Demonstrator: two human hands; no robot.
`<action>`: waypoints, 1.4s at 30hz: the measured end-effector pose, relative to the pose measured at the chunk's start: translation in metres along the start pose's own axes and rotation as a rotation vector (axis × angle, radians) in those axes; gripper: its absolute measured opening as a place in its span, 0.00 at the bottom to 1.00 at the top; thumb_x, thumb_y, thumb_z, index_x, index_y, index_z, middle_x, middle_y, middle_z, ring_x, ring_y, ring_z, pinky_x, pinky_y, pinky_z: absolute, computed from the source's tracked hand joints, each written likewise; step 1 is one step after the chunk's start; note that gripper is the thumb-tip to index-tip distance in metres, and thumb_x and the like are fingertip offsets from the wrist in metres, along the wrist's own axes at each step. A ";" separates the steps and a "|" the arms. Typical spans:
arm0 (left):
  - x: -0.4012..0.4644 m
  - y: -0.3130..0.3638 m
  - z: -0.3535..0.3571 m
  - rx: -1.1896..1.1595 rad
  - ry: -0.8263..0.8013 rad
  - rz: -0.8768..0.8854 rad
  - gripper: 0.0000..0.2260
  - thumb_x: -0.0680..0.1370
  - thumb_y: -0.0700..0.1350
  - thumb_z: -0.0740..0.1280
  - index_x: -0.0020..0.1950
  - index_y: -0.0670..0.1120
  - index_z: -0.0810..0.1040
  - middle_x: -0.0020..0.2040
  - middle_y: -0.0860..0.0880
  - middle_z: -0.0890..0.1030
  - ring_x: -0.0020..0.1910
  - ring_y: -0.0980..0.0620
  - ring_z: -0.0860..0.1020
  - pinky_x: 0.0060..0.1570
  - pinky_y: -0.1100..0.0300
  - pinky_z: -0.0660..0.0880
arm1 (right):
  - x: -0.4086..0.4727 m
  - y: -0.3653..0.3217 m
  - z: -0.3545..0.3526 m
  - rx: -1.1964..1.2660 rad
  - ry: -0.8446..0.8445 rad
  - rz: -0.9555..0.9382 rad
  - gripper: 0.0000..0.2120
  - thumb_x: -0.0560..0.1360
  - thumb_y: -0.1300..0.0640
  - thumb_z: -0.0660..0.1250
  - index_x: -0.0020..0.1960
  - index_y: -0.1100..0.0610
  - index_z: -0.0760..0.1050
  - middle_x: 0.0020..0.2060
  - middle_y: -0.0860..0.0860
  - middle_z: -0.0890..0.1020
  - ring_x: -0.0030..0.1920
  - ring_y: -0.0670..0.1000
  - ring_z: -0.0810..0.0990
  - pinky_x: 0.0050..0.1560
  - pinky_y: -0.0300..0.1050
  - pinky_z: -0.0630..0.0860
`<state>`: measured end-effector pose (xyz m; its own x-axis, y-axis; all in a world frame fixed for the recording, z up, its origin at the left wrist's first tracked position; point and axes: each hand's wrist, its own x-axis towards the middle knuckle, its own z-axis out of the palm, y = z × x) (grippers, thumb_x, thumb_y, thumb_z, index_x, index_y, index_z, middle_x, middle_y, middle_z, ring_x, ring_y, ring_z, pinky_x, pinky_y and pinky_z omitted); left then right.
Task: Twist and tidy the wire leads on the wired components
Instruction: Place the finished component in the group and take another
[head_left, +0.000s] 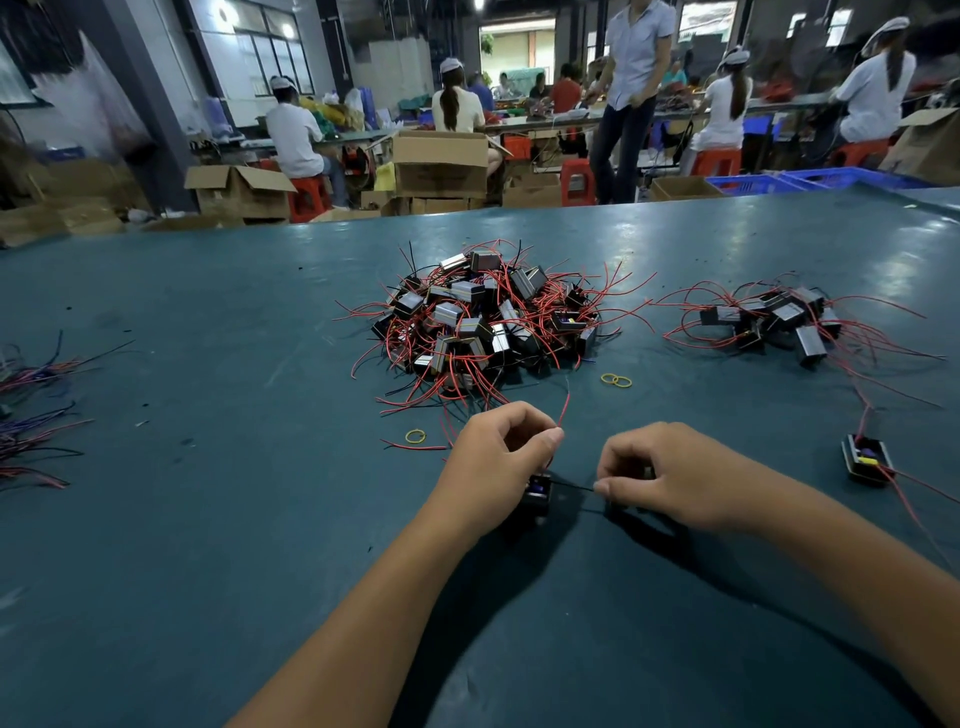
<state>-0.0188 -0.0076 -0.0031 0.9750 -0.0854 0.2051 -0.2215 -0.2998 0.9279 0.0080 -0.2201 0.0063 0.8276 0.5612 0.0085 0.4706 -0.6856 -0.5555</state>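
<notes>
My left hand holds a small black wired component just above the green table, with a red lead pinched at the fingertips and sticking up. A thin black lead runs from the component to my right hand, which pinches its end. A big pile of black components with red leads lies behind my hands. A smaller group of components lies to the right. One single component sits at the right of my right hand.
Loose wires lie at the table's left edge. Yellow rubber bands and another band lie near the big pile. Beyond the table's far edge are cardboard boxes, red stools and seated workers.
</notes>
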 end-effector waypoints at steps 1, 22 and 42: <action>0.000 0.000 0.000 -0.022 -0.003 -0.010 0.05 0.79 0.42 0.69 0.44 0.42 0.80 0.33 0.51 0.78 0.34 0.54 0.75 0.40 0.60 0.74 | -0.001 0.000 -0.001 0.008 -0.008 -0.002 0.07 0.75 0.46 0.71 0.41 0.48 0.79 0.35 0.39 0.82 0.35 0.40 0.78 0.39 0.37 0.73; -0.002 0.000 0.003 -0.020 -0.158 0.026 0.16 0.81 0.48 0.67 0.36 0.44 0.81 0.29 0.55 0.78 0.31 0.59 0.73 0.36 0.69 0.68 | -0.002 0.001 -0.001 0.176 -0.076 -0.019 0.06 0.77 0.48 0.69 0.45 0.50 0.77 0.37 0.47 0.83 0.36 0.43 0.79 0.41 0.40 0.75; -0.002 0.000 0.001 0.085 -0.198 0.074 0.03 0.78 0.44 0.72 0.49 0.46 0.81 0.36 0.52 0.81 0.33 0.55 0.74 0.38 0.58 0.72 | 0.002 -0.001 0.005 0.067 0.106 -0.016 0.07 0.75 0.50 0.72 0.41 0.47 0.76 0.33 0.44 0.82 0.34 0.42 0.78 0.37 0.38 0.74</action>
<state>-0.0212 -0.0084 -0.0041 0.9354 -0.2926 0.1984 -0.3008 -0.3636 0.8817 0.0074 -0.2165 0.0025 0.8495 0.5172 0.1041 0.4656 -0.6421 -0.6091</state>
